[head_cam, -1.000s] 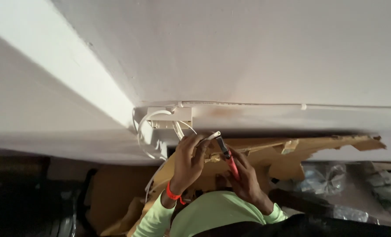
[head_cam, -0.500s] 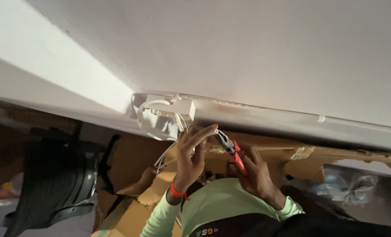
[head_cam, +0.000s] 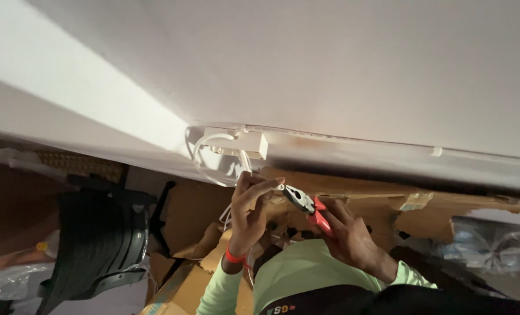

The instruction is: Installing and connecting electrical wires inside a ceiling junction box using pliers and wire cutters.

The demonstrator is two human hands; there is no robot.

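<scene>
My left hand [head_cam: 249,205], with a red band at the wrist, pinches a thin white wire [head_cam: 245,166] that hangs from a small white wall box [head_cam: 239,143]. My right hand [head_cam: 348,234] grips pliers with red handles [head_cam: 306,205]. The pliers' metal jaws sit at the wire's end, right beside my left fingertips. Both hands are just below the box, and both sleeves are light green. More white cable loops [head_cam: 204,160] out of the box's left side.
A white cable duct [head_cam: 400,143] runs right from the box along the white wall [head_cam: 330,64]. Torn brown cardboard [head_cam: 376,195] lies below it. A black plastic object [head_cam: 99,233] stands at the left, and a clear plastic bag [head_cam: 487,245] at the right.
The view has shifted a little, so the box and hands sit slightly differently in frame. Both hands keep their hold, with the pliers still at the wire's end.
</scene>
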